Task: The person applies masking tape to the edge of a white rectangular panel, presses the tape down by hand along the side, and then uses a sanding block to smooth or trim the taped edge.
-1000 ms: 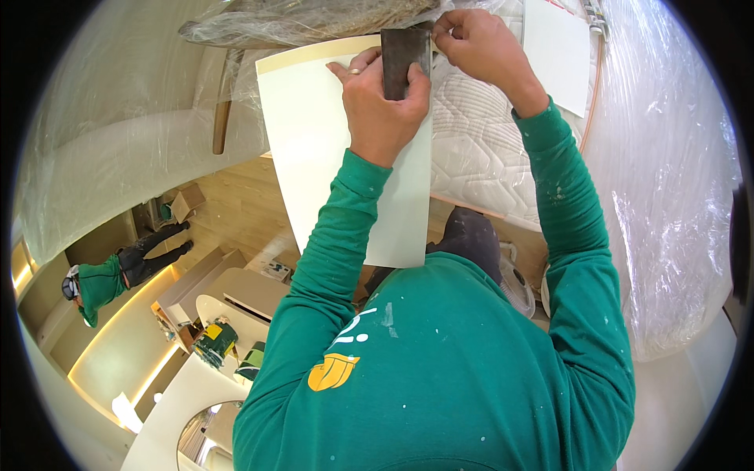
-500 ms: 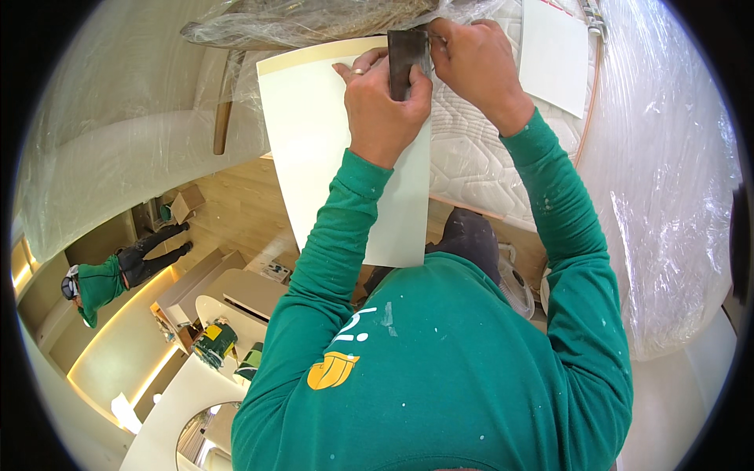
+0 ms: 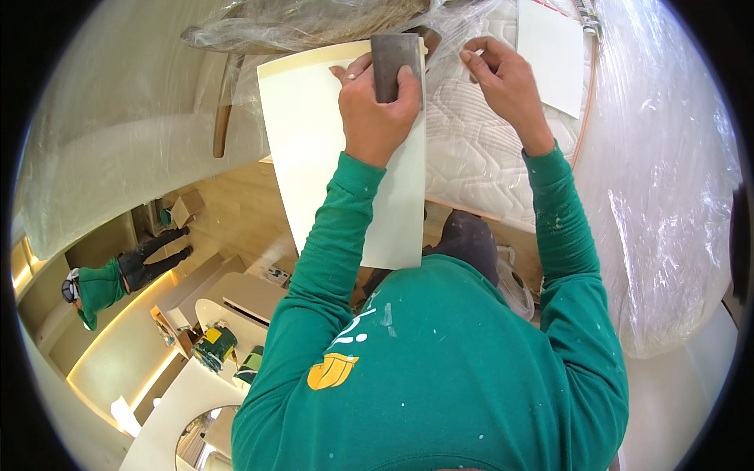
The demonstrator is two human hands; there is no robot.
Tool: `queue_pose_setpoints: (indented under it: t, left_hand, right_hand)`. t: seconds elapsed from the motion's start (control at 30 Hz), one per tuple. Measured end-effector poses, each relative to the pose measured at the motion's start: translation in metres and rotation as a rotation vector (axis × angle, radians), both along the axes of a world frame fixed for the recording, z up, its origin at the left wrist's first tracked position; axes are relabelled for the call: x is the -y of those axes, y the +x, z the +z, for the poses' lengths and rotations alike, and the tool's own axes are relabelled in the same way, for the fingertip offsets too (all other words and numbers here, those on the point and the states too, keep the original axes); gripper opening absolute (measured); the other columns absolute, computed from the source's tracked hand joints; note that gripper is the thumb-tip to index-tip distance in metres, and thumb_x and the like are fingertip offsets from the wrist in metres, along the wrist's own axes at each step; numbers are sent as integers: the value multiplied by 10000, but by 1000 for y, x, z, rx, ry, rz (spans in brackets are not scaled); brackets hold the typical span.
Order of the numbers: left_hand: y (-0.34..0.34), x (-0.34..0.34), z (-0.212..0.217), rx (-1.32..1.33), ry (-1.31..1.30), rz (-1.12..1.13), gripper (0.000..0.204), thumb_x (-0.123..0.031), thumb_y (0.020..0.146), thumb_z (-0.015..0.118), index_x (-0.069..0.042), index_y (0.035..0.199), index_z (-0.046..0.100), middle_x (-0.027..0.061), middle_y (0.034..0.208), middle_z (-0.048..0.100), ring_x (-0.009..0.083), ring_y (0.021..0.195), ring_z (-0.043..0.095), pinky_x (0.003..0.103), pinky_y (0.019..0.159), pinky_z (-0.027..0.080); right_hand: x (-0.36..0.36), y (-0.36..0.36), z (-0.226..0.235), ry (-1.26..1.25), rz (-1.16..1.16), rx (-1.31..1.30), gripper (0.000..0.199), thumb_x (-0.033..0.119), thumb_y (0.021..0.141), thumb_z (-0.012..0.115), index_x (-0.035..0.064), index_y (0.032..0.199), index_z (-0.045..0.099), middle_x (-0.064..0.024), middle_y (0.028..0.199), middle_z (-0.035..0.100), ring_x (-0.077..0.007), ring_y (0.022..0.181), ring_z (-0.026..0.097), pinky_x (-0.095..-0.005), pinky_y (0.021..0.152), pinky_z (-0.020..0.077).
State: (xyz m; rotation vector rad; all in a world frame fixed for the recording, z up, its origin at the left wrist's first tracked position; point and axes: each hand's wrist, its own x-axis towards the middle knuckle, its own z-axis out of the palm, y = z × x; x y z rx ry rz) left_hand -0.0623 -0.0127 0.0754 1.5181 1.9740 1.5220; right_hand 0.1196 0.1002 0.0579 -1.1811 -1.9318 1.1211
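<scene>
A white panel [image 3: 330,157], with a cream band along its far edge, reaches from my body to the plastic-wrapped furniture. My left hand [image 3: 378,114] rests over its far right part, wearing a ring. Thumb and fingers there are closed on a dark grey rectangular plate [image 3: 395,55], held flat near the panel's corner. To the right, my right hand [image 3: 503,78] is raised over the quilted mattress [image 3: 479,149], apart from the panel. Its thumb and fingertips are drawn together in a pinch; anything between them is too small to make out.
Clear plastic film [image 3: 660,157] drapes the right side and the far furniture. A second white panel [image 3: 550,59] lies on the mattress at far right. Across the room at left is another person [image 3: 102,284] in a green top. Green buckets [image 3: 214,345] stand on a pale surface.
My right hand has moved right, away from the panel's corner and the dark plate. My left hand, still gripping the plate, has shifted slightly left.
</scene>
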Motion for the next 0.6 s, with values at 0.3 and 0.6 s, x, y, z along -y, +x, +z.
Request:
queue_pose_setpoints:
  t: [0.3,0.6]
  left_hand:
    - [-1,6,-8,36,11,22,193,-122,918,744,62,967,714,121,851,785,207,796,734,387,1081,459]
    - [3,0,1,-3,15,7,160,-155,866,718,-23,931,778,129,863,751,370,911,697,710,1218,137]
  right_hand:
    - [20,-19,-6,-475,125,-348,377,266,1007,719,48,1309,660,-19,722,643,-74,628,584,-251,550,485]
    - [7,-38,12,-116,4,22,441,459,887,735,61,1069,791,-96,663,641,-222,585,622,-374,598,502]
